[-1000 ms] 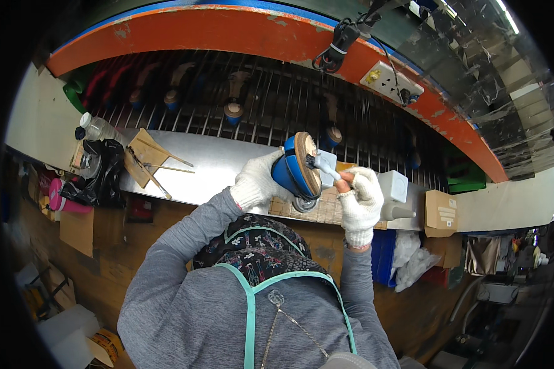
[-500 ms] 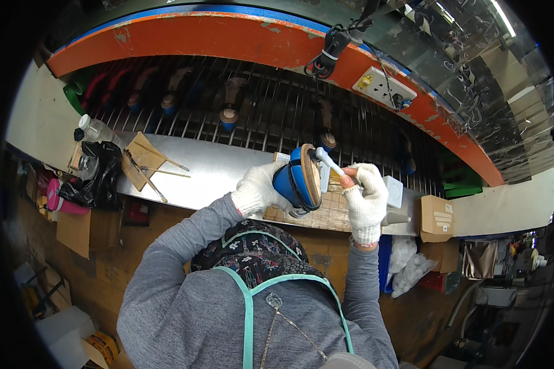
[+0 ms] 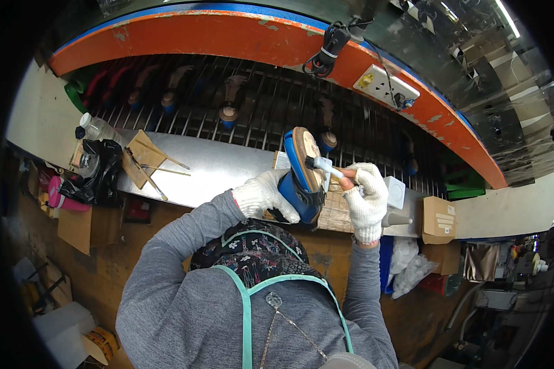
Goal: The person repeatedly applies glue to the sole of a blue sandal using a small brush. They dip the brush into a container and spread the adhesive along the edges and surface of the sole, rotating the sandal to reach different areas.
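My left hand [image 3: 263, 195], in a white knit glove, is closed around a blue shoe upper [image 3: 292, 165] with black straps. The tan underside [image 3: 305, 144] faces up and to the right. In my right hand [image 3: 367, 200], whose glove leaves the fingertips bare, is a small brush [image 3: 327, 166] with a pale handle, pinched between thumb and fingers. Its dark bristles meet the edge of the underside, around the middle. Beneath both hands lies a worn, tan-taped patch [image 3: 334, 212] of the bench.
Beyond the metal ledge [image 3: 197, 161], several blue shoe pieces, one here [image 3: 229, 115], lie on a rack of metal rods [image 3: 194, 123]. Left are sticks on cardboard [image 3: 143, 161], a black bag [image 3: 101, 175] and a bottle [image 3: 97, 128]. Right stand a grey cone [image 3: 397, 219] and a cardboard box [image 3: 438, 218].
The shoe upper has turned in my left hand and reaches further up, its underside more exposed. The brush has gone from the upper end to the middle edge; my right hand barely moved.
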A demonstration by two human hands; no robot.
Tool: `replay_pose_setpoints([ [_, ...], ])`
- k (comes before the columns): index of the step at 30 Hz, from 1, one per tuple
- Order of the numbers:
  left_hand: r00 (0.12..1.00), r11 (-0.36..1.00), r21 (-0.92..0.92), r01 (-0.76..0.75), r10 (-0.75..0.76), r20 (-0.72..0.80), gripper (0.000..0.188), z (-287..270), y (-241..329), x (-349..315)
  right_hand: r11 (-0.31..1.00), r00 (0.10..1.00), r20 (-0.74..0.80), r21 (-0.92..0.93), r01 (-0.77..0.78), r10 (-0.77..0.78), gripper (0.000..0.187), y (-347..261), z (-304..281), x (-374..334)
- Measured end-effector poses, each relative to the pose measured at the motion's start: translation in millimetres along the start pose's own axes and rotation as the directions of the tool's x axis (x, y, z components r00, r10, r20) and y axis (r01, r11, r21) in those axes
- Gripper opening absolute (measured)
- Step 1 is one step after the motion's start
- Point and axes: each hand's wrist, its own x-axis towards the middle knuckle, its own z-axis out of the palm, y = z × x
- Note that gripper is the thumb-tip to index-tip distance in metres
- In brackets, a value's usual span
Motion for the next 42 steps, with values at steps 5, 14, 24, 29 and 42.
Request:
replay_pose_setpoints([
  [5,0.998,0.999,-0.015,0.038,-0.037,0.057,0.086,0.4,-0.7,-1.0,0.999,1.000,0.006,0.036,0.001,-0.001,0.015,2.9,3.2,1.9],
  [14,0.982,0.987,-0.114,0.113,-0.094,0.164,0.089,-2.9,-1.8,-2.7,0.999,0.998,0.060,0.024,0.025,-0.027,0.014,11.0,0.7,5.0],
  [24,0.944,0.980,-0.009,0.201,-0.191,0.268,0.082,-7.3,8.6,-11.1,0.979,0.979,0.203,0.200,-0.029,-0.013,0.018,27.3,13.2,41.7],
  [29,0.966,0.964,-0.107,0.245,-0.233,0.115,0.071,-19.8,1.7,-20.4,0.985,0.992,0.083,0.136,-0.107,0.096,0.015,42.5,30.6,-6.4],
  [42,0.791,0.669,-0.450,-0.591,0.591,-0.160,0.071,-140.3,-54.0,-58.4,0.550,0.806,-0.174,-0.649,-0.526,0.565,0.011,112.1,69.4,-176.7],
])
